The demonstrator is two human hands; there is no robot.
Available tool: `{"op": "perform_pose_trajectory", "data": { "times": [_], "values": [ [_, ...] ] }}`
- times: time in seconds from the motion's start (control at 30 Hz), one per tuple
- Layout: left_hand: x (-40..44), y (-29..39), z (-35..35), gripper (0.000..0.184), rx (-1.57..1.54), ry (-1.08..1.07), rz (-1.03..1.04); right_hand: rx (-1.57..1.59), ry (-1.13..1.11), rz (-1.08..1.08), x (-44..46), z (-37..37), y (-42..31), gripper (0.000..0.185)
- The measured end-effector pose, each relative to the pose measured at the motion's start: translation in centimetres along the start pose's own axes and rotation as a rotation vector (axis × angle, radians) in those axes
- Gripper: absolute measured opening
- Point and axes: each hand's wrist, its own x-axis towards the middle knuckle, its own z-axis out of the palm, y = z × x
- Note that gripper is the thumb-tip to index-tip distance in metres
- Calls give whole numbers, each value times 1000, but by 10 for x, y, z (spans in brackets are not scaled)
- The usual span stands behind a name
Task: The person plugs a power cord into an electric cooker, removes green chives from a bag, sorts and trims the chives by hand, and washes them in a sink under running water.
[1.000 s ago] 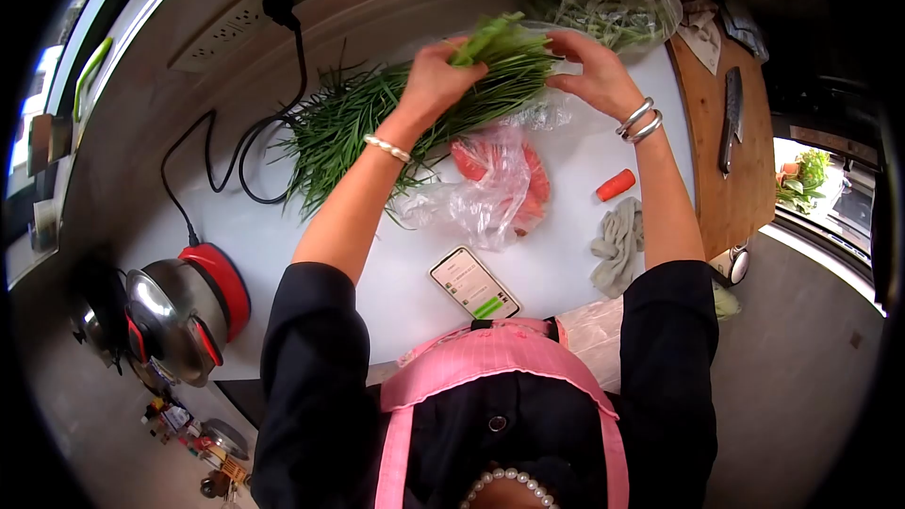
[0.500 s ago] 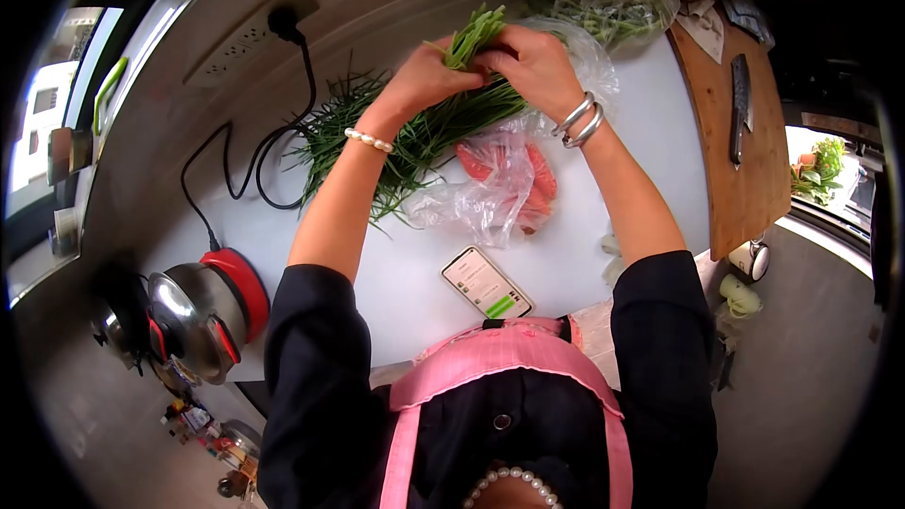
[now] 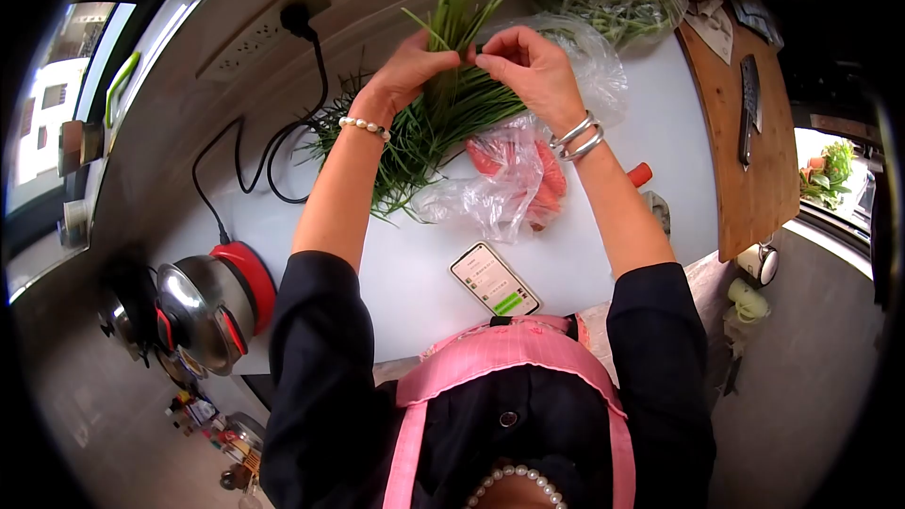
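Note:
My left hand (image 3: 407, 68) is wrapped round a small bunch of green stalks (image 3: 454, 21), whose ends point up toward the wall. Beside it, my right hand (image 3: 539, 73) has thumb and forefinger pinched together close to the bunch; what lies between them is too small to make out. Under both hands a large pile of long green leaves (image 3: 415, 146) spreads across the white worktop (image 3: 396, 273). Just below the pile lies a clear plastic bag (image 3: 500, 190) with red-orange pieces (image 3: 547, 184) in and beside it.
A phone (image 3: 495, 280) lies near the front edge. At the left stand a steel pot (image 3: 203, 311) and a black cord (image 3: 236, 165). At the right are a carrot piece (image 3: 640, 174) and a knife (image 3: 749, 108) on a wooden board (image 3: 740, 198). Bagged greens (image 3: 617, 5) lie behind.
My right hand has moved left, close to my left hand, from the pile's right end. The bunch in my left hand now stands more upright, with its stalk ends showing.

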Motion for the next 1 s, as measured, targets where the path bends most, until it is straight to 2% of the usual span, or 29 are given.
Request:
{"op": "perform_pose_trajectory", "data": {
  "times": [0.1, 0.2, 0.3, 0.4, 0.5, 0.53, 0.63, 0.67, 0.77, 0.8, 0.9, 0.93, 1.0],
  "values": [
    [-3, 5, 10, 55, 55, -1, -26, -97, 62, -96, 3, 11, -10, 16],
    [4, -1, 14, 58, 236, -27, 76, -288, 68, -131, 6, 17, -10, 20],
    [6, -4, 9, 51, 195, 208, -10, 10, 59, -150, 7, 14, -4, 25],
    [-11, 19, -11, 44, -2, 35, -61, 32, 114, -22, 3, -10, 12, 36],
    [-21, 23, -33, 39, -61, -100, 175, -491, -81, -242, -14, -1, 9, 48],
    [-26, 25, -37, 35, -18, -100, 196, -604, -172, -396, -11, 8, 23, 65],
    [-41, 37, -30, 17, -80, -49, 261, -964, -272, -660, -6, 36, 26, 73],
    [-43, 39, -35, 15, -64, -104, 251, -1011, -278, -734, -5, 41, 25, 70],
    [-51, 37, -38, 17, -51, -113, 263, -967, -175, -721, -1, 47, 15, 54],
    [-50, 34, -41, 20, -41, -130, 245, -926, -111, -639, -3, 44, 8, 38],
    [-45, 24, -45, 25, -141, -162, 254, -887, -36, -734, 4, 32, -5, 29],
    [-41, 21, -45, 27, -172, -185, 267, -825, 19, -871, 11, 33, -9, 27],
    [-34, 15, -43, 29, -232, -233, 285, -920, -124, -871, 23, 37, 8, 29]
  ]
}}
